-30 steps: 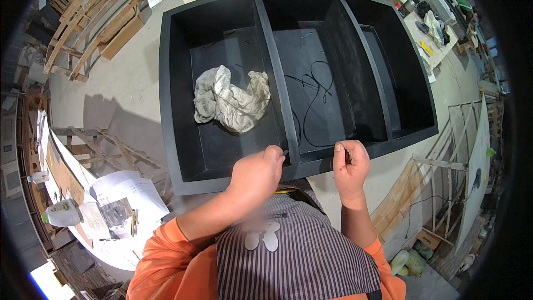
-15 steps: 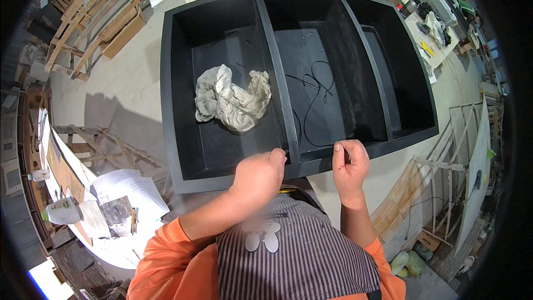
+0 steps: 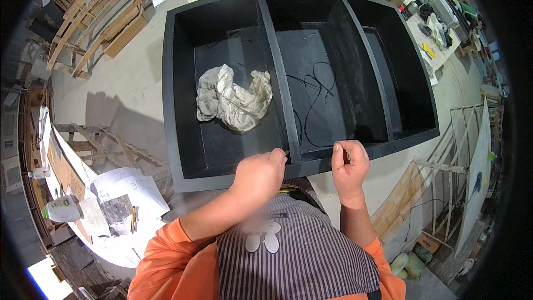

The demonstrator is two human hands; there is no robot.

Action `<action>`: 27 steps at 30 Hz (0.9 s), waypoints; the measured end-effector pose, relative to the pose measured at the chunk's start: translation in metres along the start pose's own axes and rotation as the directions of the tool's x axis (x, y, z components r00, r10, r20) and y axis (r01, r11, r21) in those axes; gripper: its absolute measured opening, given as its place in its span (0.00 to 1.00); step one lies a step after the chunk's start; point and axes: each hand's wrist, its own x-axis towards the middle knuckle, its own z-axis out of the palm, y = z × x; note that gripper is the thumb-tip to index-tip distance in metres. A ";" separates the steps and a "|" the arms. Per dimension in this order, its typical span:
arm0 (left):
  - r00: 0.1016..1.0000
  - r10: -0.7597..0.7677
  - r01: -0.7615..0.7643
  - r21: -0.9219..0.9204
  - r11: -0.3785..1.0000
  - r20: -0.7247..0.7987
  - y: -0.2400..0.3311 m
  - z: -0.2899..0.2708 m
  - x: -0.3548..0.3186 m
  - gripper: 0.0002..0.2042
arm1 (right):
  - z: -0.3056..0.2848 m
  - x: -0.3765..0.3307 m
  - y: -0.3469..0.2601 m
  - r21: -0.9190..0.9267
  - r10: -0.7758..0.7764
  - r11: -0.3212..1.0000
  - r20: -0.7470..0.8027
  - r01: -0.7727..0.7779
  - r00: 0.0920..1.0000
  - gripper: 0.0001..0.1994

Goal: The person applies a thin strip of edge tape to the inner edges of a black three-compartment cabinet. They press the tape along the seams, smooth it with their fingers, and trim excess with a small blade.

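A large black cabinet (image 3: 179, 94) with three compartments lies open side up on the floor in front of me. A crumpled white rag (image 3: 233, 100) rests in the left compartment. A thin black cord (image 3: 313, 86) loops across the middle compartment and runs down beside the divider toward the near rim. My left hand (image 3: 260, 175) is at that rim by the divider's end, fingertips pinched where the cord arrives. My right hand (image 3: 348, 164) hovers over the near rim of the middle compartment, fingers curled shut. Anything between them is too small to see.
Wooden frames (image 3: 91, 22) lean at the far left. A white table (image 3: 111, 205) at my left carries papers and a white bottle (image 3: 62, 209). A cluttered bench (image 3: 427, 16) stands at the far right, and a wooden rack (image 3: 444, 189) stands near my right side.
Both hands stay at the near rim of the cabinet. Only the fingers shift slightly. The rag and the cord lie as before.
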 end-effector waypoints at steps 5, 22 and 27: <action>1.000 0.004 -0.004 -0.013 1.000 0.008 0.000 -0.001 -0.001 0.04 | 0.000 0.000 0.000 -0.006 -0.009 1.000 0.003 0.009 1.000 0.05; 0.993 0.059 -0.055 -0.038 0.998 0.107 0.000 -0.009 -0.002 0.06 | 0.001 0.001 0.000 -0.020 -0.017 1.000 0.000 0.017 1.000 0.05; 0.987 0.081 -0.075 -0.044 0.996 0.136 -0.001 -0.011 -0.002 0.06 | 0.000 0.001 -0.001 -0.025 -0.014 1.000 0.006 0.014 1.000 0.05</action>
